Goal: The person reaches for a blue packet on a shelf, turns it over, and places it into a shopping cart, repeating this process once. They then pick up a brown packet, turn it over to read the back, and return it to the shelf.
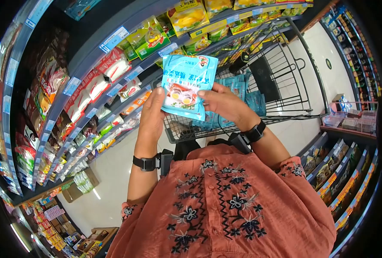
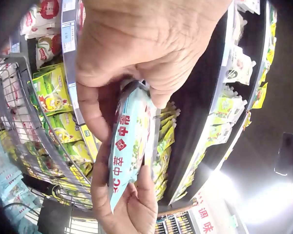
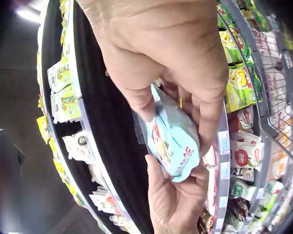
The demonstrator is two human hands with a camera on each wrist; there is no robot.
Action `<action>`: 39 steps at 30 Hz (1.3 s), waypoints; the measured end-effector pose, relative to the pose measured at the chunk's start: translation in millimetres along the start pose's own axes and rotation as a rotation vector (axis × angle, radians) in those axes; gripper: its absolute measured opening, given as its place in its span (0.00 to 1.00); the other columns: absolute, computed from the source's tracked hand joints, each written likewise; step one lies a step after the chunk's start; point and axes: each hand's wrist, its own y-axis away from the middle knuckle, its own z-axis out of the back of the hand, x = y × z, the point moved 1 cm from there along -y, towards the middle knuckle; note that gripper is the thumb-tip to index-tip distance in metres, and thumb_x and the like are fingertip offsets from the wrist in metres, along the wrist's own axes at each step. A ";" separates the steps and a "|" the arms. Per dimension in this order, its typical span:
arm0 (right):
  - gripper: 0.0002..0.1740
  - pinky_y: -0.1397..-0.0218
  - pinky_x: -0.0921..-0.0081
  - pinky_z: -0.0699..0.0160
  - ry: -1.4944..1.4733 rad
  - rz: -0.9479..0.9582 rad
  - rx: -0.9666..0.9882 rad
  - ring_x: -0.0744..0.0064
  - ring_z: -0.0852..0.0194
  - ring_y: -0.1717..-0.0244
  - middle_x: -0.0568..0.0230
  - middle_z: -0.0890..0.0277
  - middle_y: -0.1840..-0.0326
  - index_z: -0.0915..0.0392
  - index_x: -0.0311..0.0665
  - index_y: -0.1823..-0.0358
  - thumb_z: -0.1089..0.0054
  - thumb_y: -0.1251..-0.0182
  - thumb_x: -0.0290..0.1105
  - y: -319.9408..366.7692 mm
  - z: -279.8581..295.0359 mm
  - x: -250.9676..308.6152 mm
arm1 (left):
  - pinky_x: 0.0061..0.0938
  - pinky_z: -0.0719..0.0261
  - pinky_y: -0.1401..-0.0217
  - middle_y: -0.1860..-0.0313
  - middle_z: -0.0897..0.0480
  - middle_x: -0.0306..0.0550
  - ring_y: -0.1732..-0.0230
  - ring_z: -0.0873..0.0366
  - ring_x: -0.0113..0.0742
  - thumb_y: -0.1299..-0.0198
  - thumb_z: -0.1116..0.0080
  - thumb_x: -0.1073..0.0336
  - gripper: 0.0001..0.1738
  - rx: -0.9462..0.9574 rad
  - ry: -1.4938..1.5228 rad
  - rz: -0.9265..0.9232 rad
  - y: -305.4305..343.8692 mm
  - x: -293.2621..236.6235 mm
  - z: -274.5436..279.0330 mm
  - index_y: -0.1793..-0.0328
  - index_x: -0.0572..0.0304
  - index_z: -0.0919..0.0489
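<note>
Between both hands is a light blue food packet [image 1: 186,88] with red and blue print and a picture of egg halves. My left hand [image 1: 151,109] grips its left edge, thumb on the front face. The right hand [image 1: 225,103] holds the opposite edge, its thumb also on the front. In the left wrist view the packet [image 2: 132,134] shows side-on, with fingers behind it. In the right wrist view the packet [image 3: 173,139] lies between thumb and fingers of both hands. Behind it in the head view, similar blue packets [image 1: 255,103] lie in a black wire shopping cart [image 1: 292,99].
Shelves [image 1: 126,77] of bagged goods with price labels run along the left and front. Green and yellow bags [image 1: 148,36] stand on the shelf just beyond the packet. Lower racks [image 1: 341,172] of packets are at the right. Pale floor tiles [image 1: 109,176] show beneath.
</note>
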 end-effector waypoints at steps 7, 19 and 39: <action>0.23 0.38 0.64 0.22 -0.031 0.067 -0.027 0.68 0.24 0.39 0.63 0.24 0.38 0.27 0.37 0.37 0.38 0.30 0.35 -1.5 0.7 -24.2 | 0.19 0.28 0.56 0.58 0.19 0.37 0.58 0.24 0.22 0.30 0.43 0.48 0.23 0.006 -0.157 0.002 -13.4 5.0 11.9 0.46 0.62 0.20; 0.24 0.47 0.69 0.18 0.353 -0.169 0.022 0.66 0.19 0.48 0.54 0.20 0.49 0.26 0.32 0.41 0.45 0.26 0.46 21.8 30.8 -34.9 | 0.38 0.21 0.52 0.53 0.15 0.54 0.52 0.16 0.52 0.37 0.36 0.58 0.22 0.044 -1.283 -0.478 -23.1 -35.0 -11.8 0.41 0.60 0.25; 0.09 0.54 0.73 0.28 1.011 0.381 0.084 0.73 0.25 0.57 0.66 0.23 0.60 0.25 0.36 0.60 0.36 0.35 0.32 8.0 22.2 19.3 | 0.30 0.21 0.50 0.50 0.16 0.49 0.51 0.17 0.35 0.39 0.33 0.60 0.27 0.298 -0.866 -0.161 -12.7 -43.0 -17.4 0.37 0.60 0.27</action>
